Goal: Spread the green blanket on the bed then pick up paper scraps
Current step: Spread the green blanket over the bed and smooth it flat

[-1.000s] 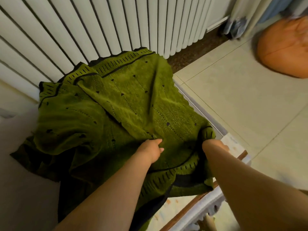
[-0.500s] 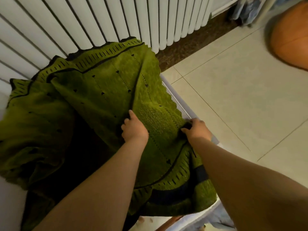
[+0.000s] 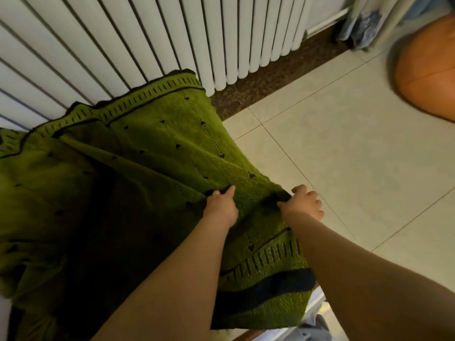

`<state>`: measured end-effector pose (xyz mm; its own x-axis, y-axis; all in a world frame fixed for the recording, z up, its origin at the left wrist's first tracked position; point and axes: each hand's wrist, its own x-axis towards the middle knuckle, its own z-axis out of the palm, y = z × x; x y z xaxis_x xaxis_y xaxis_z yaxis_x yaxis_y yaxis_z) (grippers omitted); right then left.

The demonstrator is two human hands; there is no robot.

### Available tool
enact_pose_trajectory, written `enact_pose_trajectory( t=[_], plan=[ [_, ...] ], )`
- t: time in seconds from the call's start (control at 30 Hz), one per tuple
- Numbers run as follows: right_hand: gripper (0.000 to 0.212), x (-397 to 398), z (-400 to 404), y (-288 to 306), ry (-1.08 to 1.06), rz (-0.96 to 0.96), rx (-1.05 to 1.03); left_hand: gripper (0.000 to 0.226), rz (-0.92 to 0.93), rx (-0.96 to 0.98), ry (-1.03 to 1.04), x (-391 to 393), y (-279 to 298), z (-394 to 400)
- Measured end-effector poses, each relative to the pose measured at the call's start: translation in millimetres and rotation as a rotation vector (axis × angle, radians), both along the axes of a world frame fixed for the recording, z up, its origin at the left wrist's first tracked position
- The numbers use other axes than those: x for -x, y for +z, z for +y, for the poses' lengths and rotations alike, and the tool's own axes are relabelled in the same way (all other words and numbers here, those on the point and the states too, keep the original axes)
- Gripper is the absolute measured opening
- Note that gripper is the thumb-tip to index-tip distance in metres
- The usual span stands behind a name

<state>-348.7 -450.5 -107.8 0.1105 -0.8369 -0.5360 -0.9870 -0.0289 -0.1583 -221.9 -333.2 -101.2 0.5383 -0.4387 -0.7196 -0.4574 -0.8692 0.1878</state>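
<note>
While your left hand (image 3: 220, 207) and right hand (image 3: 303, 203) clutch green blanket (image 3: 138, 173), its length runs away from them toward radiator (image 3: 147, 45).

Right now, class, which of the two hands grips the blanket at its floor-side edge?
The right hand, fingers curled round the green blanket where it meets the tiled floor. The left hand pinches fabric further in.

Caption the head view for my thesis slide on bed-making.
Both hands, left hand and right hand, grip the green blanket beside a white radiator.
</note>
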Motion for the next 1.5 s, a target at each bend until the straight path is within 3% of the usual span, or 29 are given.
enact_pose_trajectory(
  t=[0.07,0.13,0.27,0.47,0.6,0.8,0.93,1.1,1.2,1.3,1.43,1.5],
  plan=[
    [0.063,-3.7,-7.3,-4.0,-0.055,-0.037,-0.175,0.072,0.047,-0.061,-0.036,-3.6,-0.4,4.9],
    [0.061,-3.2,-5.2,-7.8,-0.011,0.018,-0.223,0.072,0.096,-0.034,-0.039,-8.2,0.9,16.0],
    [0.053,5.9,17.4,-5.5,0.201,0.063,0.022,0.066,0.147,0.197,0.069,-9.0,6.4,44.9],
    [0.073,15.3,60.9,4.3,0.36,0.018,0.185,0.023,0.006,0.352,0.083,3.4,30.3,98.1],
    [0.065,26.9,96.2,8.0,0.388,0.06,0.188,0.034,0.024,0.331,-0.007,10.9,34.5,141.6],
    [0.036,52.7,165.6,11.2,0.076,0.131,0.121,0.046,-0.055,0.318,-0.426,31.0,46.4,201.5],
    [0.061,68.8,213.5,1.4,0.284,0.085,-0.038,0.047,-0.03,0.225,-0.574,50.8,36.7,239.7],
    [0.106,69.0,259.9,-15.1,0.483,0.223,0.022,0.112,-0.024,-0.054,-0.548,68.5,5.2,276.9],
    [0.094,68.5,278.6,-25.6,0.576,0.242,0.122,0.111,-0.144,-0.075,-0.582,79.9,-8.4,287.5],
    [0.058,65.1,282.8,-19.5,0.636,0.169,0.223,0.102,-0.225,-0.068,-0.525,87.9,-9.9,286.6],
    [0.044,67.5,251.1,-7.5,0.594,0.219,0.22,0.082,-0.074,0.031,-0.37,75.3,-4.2,282.8],
    [0.034,73.5,226.3,1.5,0.593,0.308,0.215,0.075,0.106,0.073,-0.306,60.4,3.9,282.3]
  ],
)
